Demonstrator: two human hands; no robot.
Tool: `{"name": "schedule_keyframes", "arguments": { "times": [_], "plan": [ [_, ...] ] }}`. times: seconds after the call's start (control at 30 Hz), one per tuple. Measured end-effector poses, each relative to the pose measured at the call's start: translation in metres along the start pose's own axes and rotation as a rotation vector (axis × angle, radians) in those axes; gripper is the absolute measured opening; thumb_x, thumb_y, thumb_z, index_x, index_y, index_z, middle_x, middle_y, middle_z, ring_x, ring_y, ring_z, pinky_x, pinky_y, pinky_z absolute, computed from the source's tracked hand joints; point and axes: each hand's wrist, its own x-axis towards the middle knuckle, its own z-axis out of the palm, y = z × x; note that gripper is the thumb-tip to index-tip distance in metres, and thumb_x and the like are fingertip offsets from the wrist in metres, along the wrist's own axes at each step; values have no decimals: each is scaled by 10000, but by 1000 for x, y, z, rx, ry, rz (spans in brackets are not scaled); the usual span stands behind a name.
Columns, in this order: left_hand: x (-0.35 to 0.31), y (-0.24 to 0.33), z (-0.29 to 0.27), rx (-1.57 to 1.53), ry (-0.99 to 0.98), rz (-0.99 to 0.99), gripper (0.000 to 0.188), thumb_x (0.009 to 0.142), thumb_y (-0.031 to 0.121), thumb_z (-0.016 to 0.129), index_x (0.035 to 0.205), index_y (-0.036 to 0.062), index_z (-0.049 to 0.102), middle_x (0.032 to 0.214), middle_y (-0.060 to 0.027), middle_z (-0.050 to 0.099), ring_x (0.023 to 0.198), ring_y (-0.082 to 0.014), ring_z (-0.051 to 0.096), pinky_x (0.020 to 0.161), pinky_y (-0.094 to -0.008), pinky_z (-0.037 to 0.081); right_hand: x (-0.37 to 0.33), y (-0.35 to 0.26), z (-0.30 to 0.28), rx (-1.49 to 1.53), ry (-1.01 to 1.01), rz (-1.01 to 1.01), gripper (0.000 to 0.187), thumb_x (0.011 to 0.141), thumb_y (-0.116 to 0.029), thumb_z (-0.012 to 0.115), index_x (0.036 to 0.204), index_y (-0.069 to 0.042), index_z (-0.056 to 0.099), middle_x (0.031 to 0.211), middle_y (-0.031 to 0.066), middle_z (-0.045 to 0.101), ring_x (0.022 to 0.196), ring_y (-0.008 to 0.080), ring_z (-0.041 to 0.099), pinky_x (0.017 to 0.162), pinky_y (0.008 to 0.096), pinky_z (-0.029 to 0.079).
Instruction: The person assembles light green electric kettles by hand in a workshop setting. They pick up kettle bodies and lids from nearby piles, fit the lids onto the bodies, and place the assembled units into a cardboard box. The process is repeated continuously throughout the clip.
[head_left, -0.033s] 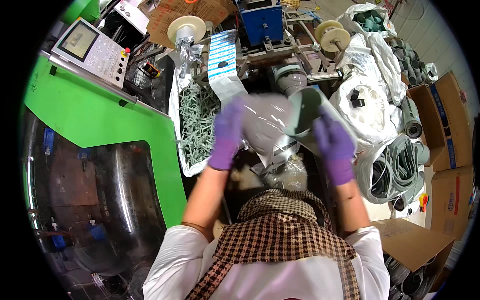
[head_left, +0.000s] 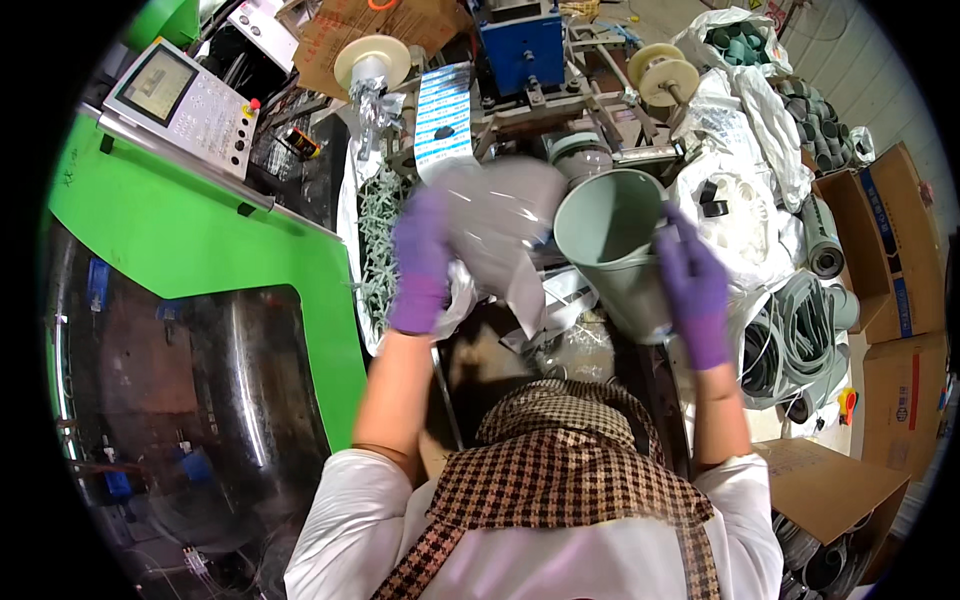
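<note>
My left hand (head_left: 422, 245), in a purple glove and blurred by motion, is closed on the edge of a shiny, see-through plastic bag (head_left: 505, 215) that spreads to the right. My right hand (head_left: 692, 280), gloved the same way, holds the right side of a grey-green plastic cylinder (head_left: 625, 275). Its wide round mouth tilts up toward me, and the lower end leans to the right. Between the bag and the cylinder's rim the view is smeared, so I cannot tell whether they touch. Behind the cylinder lies another wrapped round piece (head_left: 583, 160).
At left stands a green machine (head_left: 200, 240) with a control panel (head_left: 180, 105). A white sack of small green plastic pieces (head_left: 378, 240) lies beside my left hand. A label strip (head_left: 443, 115) hangs ahead. Sacks of coiled strips (head_left: 805, 325) and cardboard boxes (head_left: 905, 240) crowd the right.
My hands have moved apart: the left one leftward with the bag, the right one slightly rightward. The cylinder has turned more upright, and its mouth shows more fully.
</note>
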Motion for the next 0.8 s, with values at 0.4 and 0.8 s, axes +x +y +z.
{"name": "schedule_keyframes", "arguments": {
  "times": [0.4, 0.8],
  "plan": [
    [26, 163, 101, 9, -540, 546, 417, 928, 320, 618, 1224, 32, 678, 1181, -33, 699, 899, -87, 619, 814, -250, 510, 21, 5, -102, 304, -450, 221, 371, 930, -59, 447, 1272, -22, 585, 954, 40, 679, 685, 63, 527, 558, 219, 430],
    [3, 179, 155, 123, -659, 566, 394, 919, 280, 644, 1224, 31, 677, 1197, -67, 689, 981, -115, 629, 866, -260, 503, 25, 48, -156, 124, -501, -46, 588, 762, 69, 523, 1337, -55, 544, 994, 131, 705, 645, 179, 605, 589, 289, 501]
  ]
}}
